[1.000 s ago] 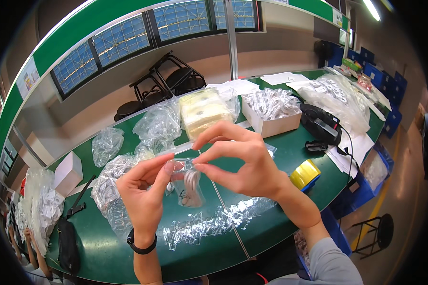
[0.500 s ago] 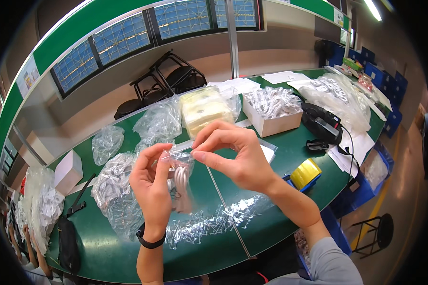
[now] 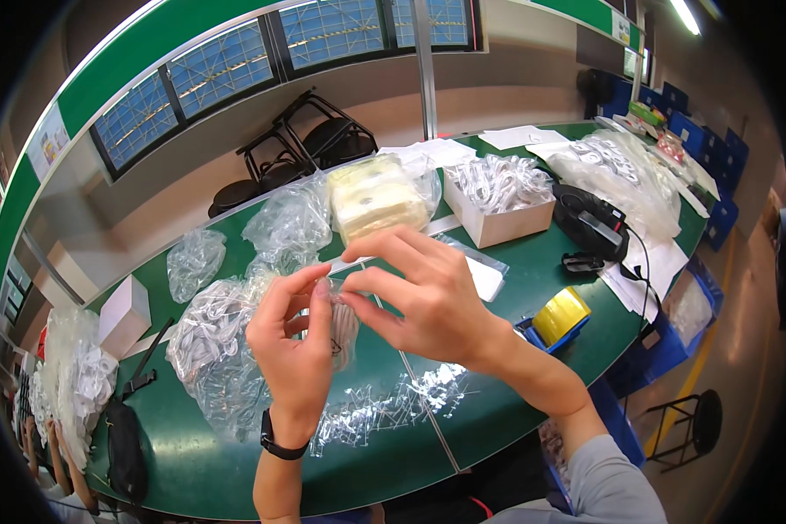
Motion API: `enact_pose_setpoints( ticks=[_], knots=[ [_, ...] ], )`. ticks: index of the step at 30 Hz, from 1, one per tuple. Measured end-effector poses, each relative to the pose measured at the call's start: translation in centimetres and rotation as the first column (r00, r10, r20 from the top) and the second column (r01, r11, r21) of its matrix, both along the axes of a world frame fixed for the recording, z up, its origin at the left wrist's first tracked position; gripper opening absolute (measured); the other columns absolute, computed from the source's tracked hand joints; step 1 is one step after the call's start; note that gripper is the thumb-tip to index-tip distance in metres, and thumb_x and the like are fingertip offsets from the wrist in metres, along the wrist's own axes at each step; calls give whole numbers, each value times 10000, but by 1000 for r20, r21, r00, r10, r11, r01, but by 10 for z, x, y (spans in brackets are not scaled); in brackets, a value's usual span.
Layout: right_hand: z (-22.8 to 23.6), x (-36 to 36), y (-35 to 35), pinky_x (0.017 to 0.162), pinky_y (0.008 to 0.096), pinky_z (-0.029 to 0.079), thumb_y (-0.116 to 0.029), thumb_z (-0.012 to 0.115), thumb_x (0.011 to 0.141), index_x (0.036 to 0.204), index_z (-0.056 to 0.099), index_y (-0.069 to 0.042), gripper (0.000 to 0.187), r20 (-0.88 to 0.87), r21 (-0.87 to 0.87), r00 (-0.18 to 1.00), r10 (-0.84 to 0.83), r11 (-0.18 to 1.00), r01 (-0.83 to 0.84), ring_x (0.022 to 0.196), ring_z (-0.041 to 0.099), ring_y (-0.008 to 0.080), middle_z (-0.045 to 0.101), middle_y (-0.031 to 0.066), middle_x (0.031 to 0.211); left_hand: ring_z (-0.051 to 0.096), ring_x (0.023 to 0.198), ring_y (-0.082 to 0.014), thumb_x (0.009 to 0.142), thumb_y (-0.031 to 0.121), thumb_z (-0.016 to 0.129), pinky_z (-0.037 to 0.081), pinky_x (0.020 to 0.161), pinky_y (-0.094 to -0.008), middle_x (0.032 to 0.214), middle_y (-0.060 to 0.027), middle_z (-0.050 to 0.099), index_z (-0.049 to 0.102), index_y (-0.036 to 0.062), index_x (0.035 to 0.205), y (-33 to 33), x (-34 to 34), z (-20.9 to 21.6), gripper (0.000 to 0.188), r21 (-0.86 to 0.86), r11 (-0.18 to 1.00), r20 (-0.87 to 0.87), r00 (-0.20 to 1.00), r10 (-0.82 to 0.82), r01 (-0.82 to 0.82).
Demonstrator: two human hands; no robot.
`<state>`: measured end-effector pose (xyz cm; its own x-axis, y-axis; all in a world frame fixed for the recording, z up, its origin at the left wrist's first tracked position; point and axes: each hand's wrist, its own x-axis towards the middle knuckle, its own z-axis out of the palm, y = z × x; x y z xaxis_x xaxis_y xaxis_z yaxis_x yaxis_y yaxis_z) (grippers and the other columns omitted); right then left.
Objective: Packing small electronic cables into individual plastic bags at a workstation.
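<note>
A small clear plastic bag [image 3: 347,334] with a coiled white cable inside hangs in front of me, over the green table. My left hand [image 3: 290,339], a black band on its wrist, pinches the bag's top edge between thumb and finger. Facing it from the right, my right hand [image 3: 437,301] has its thumb and a finger closed at the same edge, with the index finger raised above. My left hand hides part of the bag. Just below lies a scatter of short white twist ties [image 3: 384,403].
Left of my hands sits a big bag of white cables [image 3: 208,327]. Beyond are a stack of yellowish bags [image 3: 380,196] and a white box of cables [image 3: 498,201]. A yellow tape roll on a blue dispenser [image 3: 557,321] stands at right. Another person's hands [image 3: 57,454] show far left.
My right hand has shifted slightly left and down, its fingers closer to my left hand. The bag has turned and now shows less of itself behind my left hand.
</note>
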<state>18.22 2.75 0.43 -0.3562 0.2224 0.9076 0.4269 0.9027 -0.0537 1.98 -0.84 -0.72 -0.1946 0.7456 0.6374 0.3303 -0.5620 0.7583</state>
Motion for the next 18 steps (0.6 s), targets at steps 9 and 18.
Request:
enact_pose_setpoints(
  ticks=[9, 18],
  knots=[
    [3, 8, 7, 742, 307, 513, -35, 679, 859, 897, 625, 5, 77, -215, -433, 969, 118, 878, -203, 836, 657, 248, 656, 110, 927, 670, 712, -114, 917, -13, 601, 509, 594, -220, 870, -60, 643, 689, 12, 1062, 5, -1, -4, 172, 93, 995, -135, 990, -28, 41],
    [16, 38, 20, 771, 267, 518, -101, 624, 945, 979, 661, 34, 144, -358, -697, 911, 205, 590, -407, 823, 643, 102, 689, 69, 856, 692, 768, -111, 923, 9, 618, 520, 686, -222, 831, -80, 724, 691, -11, 1070, 9, -14, -1, 165, -68, 989, 5, 991, -134, 134]
  ],
)
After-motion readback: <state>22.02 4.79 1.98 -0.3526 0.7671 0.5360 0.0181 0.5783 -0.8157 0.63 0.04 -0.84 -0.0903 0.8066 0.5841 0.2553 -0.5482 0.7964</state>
